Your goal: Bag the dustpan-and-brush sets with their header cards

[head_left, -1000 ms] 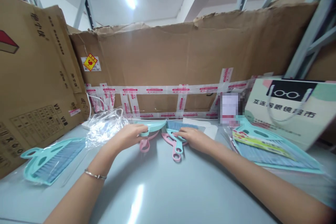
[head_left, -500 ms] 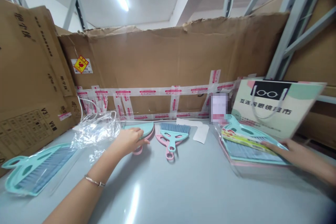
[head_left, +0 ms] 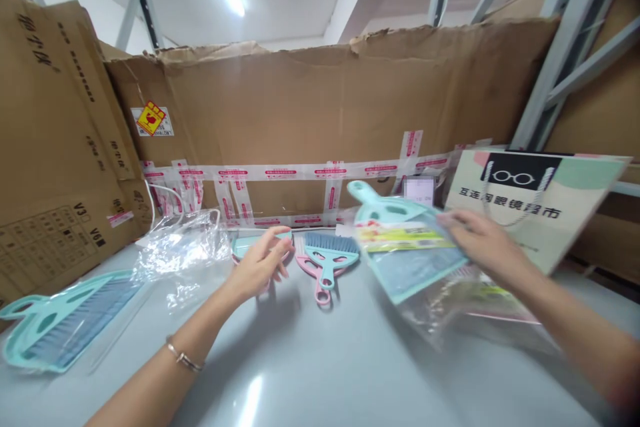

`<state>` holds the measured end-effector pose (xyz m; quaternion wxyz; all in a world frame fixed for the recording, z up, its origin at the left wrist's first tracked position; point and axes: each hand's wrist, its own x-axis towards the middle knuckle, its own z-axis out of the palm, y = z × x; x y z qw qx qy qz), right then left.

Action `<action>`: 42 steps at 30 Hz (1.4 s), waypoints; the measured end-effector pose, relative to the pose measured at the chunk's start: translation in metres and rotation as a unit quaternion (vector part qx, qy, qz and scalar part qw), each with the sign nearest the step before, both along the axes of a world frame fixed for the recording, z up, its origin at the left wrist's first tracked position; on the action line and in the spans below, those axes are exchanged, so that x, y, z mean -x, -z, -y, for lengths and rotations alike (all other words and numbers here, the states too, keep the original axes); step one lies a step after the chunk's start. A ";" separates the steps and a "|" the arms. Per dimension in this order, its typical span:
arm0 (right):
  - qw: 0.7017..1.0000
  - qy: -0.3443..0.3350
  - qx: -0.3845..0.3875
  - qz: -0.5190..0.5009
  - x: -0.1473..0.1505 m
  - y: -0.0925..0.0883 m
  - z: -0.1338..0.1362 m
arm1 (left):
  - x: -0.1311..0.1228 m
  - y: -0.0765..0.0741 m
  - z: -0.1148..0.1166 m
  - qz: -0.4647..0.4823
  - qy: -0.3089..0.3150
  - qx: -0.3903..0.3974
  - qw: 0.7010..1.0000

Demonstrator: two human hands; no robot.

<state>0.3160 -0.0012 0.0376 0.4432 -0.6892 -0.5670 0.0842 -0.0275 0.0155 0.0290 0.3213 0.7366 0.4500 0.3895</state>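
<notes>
A turquoise dustpan and brush set (head_left: pixel 400 240) in a clear bag with a yellow-green label hangs tilted above the table, gripped at its right edge by my right hand (head_left: pixel 475 237). My left hand (head_left: pixel 265 260) is over the table with its fingers apart and nothing in them. Just behind it lies a turquoise dustpan (head_left: pixel 245 243) with pink beneath, partly hidden by the hand. Right of that hand a turquoise brush (head_left: pixel 330 257) lies on a pink brush (head_left: pixel 323 293). Another bagged turquoise set (head_left: pixel 65 320) rests at the far left.
Crumpled clear plastic (head_left: pixel 183 253) lies at the back left. A large taped cardboard box (head_left: pixel 300 113) forms the back wall, with another carton (head_left: pixel 60 133) at left. A paper bag with glasses printed on it (head_left: pixel 525 193) stands at right, beside another bagged set (head_left: pixel 505 300).
My right hand has lifted the bagged set off the pile at right and carried it leftward, uncovering another bagged set. My left hand has risen slightly off the turquoise dustpan.
</notes>
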 end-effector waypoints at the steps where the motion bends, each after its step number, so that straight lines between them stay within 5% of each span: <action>1: 0.998 -0.050 0.023 -0.014 0.025 -0.002 -0.008 | -0.003 0.002 0.001 0.037 0.034 0.071 0.996; 3: 0.990 -0.131 0.040 -0.030 0.068 0.000 -0.023 | -0.004 0.006 -0.001 0.082 0.065 0.160 0.982; 7: 0.968 -0.232 0.067 -0.068 0.116 0.011 -0.038 | 0.005 0.008 -0.007 0.153 0.001 0.258 0.954; 11: 0.972 -0.167 -0.162 -0.045 0.120 0.011 -0.025 | 0.009 0.006 -0.009 0.207 -0.074 0.287 0.932; 13: 0.965 -0.172 -0.197 -0.034 0.118 0.012 -0.015 | 0.007 0.006 -0.010 0.231 -0.091 0.274 0.929; 17: 0.943 -0.265 -0.027 -0.202 0.121 0.022 -0.009 | 0.000 0.008 -0.009 0.259 -0.090 0.246 0.930; 22: 0.828 -0.328 0.098 -0.443 0.134 0.031 -0.011 | -0.009 0.010 -0.002 0.237 -0.116 0.224 0.938; 29: 0.761 -0.317 0.183 -0.536 0.139 0.029 -0.004 | 0.003 0.005 -0.016 0.292 -0.098 0.243 0.920; 33: 0.766 -0.316 0.175 -0.532 0.135 0.026 -0.009 | 0.011 -0.001 -0.017 0.317 -0.081 0.184 0.927; 39: 0.804 -0.266 0.120 -0.518 0.128 0.029 -0.012 | 0.011 -0.004 -0.007 0.127 -0.021 0.228 0.965; 42: 0.808 -0.272 0.127 -0.507 0.120 0.027 -0.014 | 0.025 -0.004 -0.021 0.133 -0.114 0.129 0.976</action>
